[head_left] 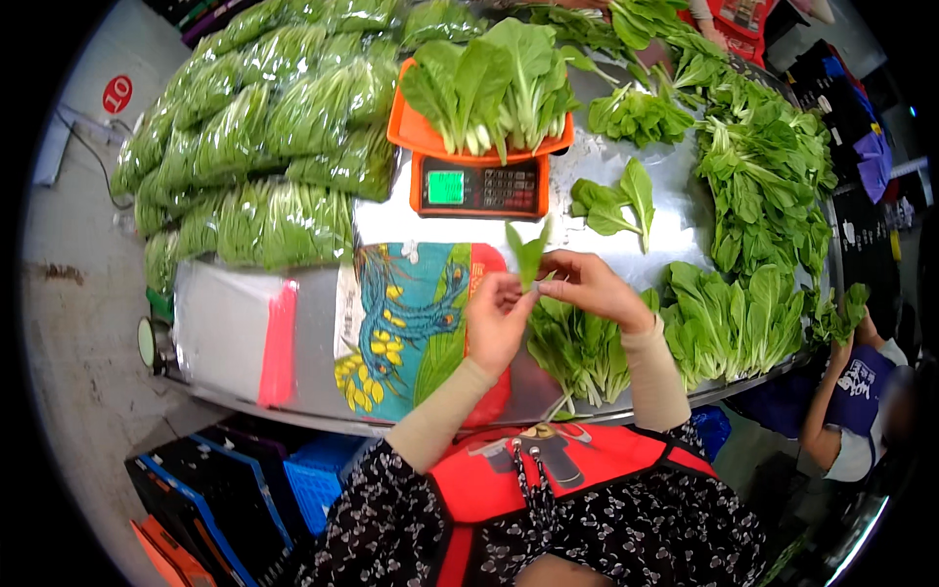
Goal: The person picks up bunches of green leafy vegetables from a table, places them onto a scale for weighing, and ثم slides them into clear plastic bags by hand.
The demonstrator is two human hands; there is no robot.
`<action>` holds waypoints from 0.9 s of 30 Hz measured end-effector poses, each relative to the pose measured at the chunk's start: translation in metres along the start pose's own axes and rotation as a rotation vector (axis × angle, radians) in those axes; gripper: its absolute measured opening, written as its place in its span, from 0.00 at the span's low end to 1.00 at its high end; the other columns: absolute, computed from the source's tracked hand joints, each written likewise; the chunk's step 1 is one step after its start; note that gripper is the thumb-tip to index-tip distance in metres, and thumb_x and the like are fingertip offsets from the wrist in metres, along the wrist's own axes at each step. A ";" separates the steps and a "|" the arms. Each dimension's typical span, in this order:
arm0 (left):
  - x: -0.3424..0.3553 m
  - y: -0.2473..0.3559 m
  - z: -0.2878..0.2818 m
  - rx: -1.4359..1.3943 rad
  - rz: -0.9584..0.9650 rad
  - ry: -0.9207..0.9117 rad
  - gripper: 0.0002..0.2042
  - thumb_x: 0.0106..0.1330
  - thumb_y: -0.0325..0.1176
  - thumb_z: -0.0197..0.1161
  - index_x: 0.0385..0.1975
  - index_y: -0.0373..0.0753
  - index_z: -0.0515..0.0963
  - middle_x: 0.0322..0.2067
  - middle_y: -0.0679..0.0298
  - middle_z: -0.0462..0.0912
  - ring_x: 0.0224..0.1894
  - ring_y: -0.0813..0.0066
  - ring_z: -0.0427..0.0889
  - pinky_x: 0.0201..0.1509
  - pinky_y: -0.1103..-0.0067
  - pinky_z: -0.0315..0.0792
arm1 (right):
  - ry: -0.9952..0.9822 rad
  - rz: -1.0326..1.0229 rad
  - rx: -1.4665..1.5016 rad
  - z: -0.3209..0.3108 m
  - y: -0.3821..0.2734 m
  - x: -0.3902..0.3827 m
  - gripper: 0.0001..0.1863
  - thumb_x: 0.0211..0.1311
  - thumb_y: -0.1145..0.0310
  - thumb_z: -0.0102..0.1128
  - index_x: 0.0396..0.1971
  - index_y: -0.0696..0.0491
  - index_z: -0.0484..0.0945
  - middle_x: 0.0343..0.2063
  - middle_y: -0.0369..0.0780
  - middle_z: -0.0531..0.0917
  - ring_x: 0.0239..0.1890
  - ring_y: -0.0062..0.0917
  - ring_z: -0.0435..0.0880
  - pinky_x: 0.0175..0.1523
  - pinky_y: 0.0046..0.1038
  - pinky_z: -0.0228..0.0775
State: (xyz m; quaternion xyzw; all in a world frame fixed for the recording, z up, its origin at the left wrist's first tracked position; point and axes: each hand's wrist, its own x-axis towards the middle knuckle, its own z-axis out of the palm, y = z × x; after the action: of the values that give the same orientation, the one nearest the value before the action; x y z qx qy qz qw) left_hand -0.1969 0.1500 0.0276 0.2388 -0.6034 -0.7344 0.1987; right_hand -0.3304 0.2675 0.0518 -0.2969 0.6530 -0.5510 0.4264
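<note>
Both hands meet over the table's near middle, around a small leafy green sprig [529, 252]. My left hand [497, 321] pinches its base between thumb and fingers. My right hand [595, 286] has its fingertips closed at the same stem, close to the left thumb. Just beyond them is an orange digital scale [479, 208] with a lit green display. Its orange tray [406, 122] carries a pile of leafy greens [489, 83]. Below my right hand lies a bunch of greens [582, 357], partly covered by my wrist. A colourful printed bag [401, 333] lies flat beside my left hand.
Bagged greens [293, 117] are stacked at the far left. Clear plastic bags with a pink strip [235, 333] lie near the left edge. Loose greens [758, 186] heap along the right side. Another person [846, 401] holds greens at the right; crates [210, 489] stand below the table.
</note>
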 end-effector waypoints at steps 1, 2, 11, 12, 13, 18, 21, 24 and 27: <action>-0.001 -0.003 0.005 0.033 0.041 -0.029 0.10 0.57 0.21 0.65 0.37 0.34 0.72 0.31 0.64 0.78 0.31 0.82 0.78 0.35 0.85 0.73 | 0.066 0.017 -0.028 0.011 -0.004 -0.009 0.16 0.60 0.70 0.61 0.46 0.61 0.76 0.35 0.34 0.80 0.34 0.15 0.75 0.41 0.19 0.70; -0.005 -0.006 0.010 0.081 0.012 -0.058 0.11 0.57 0.21 0.65 0.38 0.34 0.73 0.31 0.65 0.79 0.32 0.82 0.78 0.36 0.84 0.74 | 0.132 0.017 0.027 0.016 0.003 -0.014 0.14 0.60 0.71 0.60 0.44 0.61 0.77 0.33 0.33 0.80 0.33 0.14 0.75 0.40 0.19 0.70; 0.048 0.040 -0.001 0.478 0.153 -0.189 0.19 0.54 0.22 0.65 0.48 0.33 0.73 0.37 0.59 0.81 0.33 0.73 0.82 0.34 0.80 0.77 | 0.528 -0.036 -0.058 -0.062 0.018 -0.020 0.06 0.60 0.71 0.60 0.32 0.58 0.79 0.24 0.32 0.78 0.26 0.13 0.74 0.33 0.18 0.67; 0.063 0.051 -0.011 0.435 0.249 -0.140 0.18 0.54 0.22 0.65 0.46 0.34 0.74 0.36 0.59 0.81 0.33 0.73 0.82 0.34 0.80 0.76 | 0.553 0.000 -0.094 -0.077 0.023 -0.019 0.09 0.58 0.71 0.61 0.35 0.60 0.78 0.25 0.34 0.79 0.26 0.15 0.75 0.33 0.20 0.68; 0.079 0.062 -0.018 0.441 0.348 -0.082 0.16 0.55 0.21 0.64 0.44 0.34 0.74 0.35 0.60 0.81 0.33 0.74 0.82 0.34 0.80 0.76 | 0.567 -0.006 -0.097 -0.082 0.021 -0.021 0.09 0.58 0.71 0.61 0.35 0.60 0.78 0.25 0.34 0.79 0.26 0.15 0.75 0.33 0.20 0.68; 0.152 0.090 -0.040 0.483 0.375 0.020 0.17 0.58 0.25 0.64 0.47 0.33 0.72 0.36 0.60 0.79 0.37 0.75 0.80 0.40 0.79 0.76 | 0.693 -0.250 -0.952 -0.070 -0.010 0.006 0.15 0.53 0.74 0.64 0.41 0.63 0.77 0.28 0.44 0.82 0.27 0.24 0.80 0.32 0.23 0.71; 0.188 0.086 -0.036 0.592 0.475 0.086 0.19 0.57 0.29 0.66 0.48 0.32 0.70 0.35 0.59 0.78 0.34 0.75 0.78 0.37 0.78 0.75 | 0.511 -0.217 -0.571 -0.035 -0.029 0.054 0.13 0.53 0.75 0.64 0.40 0.60 0.78 0.32 0.45 0.84 0.26 0.25 0.82 0.31 0.24 0.72; 0.217 0.076 -0.030 0.866 0.713 0.314 0.23 0.55 0.31 0.67 0.48 0.31 0.67 0.30 0.55 0.75 0.32 0.59 0.76 0.42 0.68 0.70 | 0.631 -0.410 -0.643 0.006 -0.054 0.101 0.11 0.53 0.73 0.65 0.36 0.58 0.76 0.28 0.44 0.83 0.25 0.30 0.81 0.31 0.28 0.73; 0.235 0.061 -0.050 0.655 0.450 0.255 0.23 0.55 0.32 0.67 0.47 0.30 0.66 0.28 0.55 0.75 0.30 0.62 0.77 0.39 0.70 0.71 | 0.763 -0.484 -0.755 0.026 -0.043 0.138 0.12 0.52 0.71 0.66 0.34 0.56 0.73 0.27 0.46 0.81 0.28 0.41 0.81 0.33 0.34 0.73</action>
State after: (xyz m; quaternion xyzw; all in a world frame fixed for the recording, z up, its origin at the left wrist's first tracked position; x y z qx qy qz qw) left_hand -0.3566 -0.0377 0.0536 0.2405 -0.8127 -0.4067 0.3409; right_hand -0.3743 0.1272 0.0608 -0.3494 0.8249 -0.4301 -0.1115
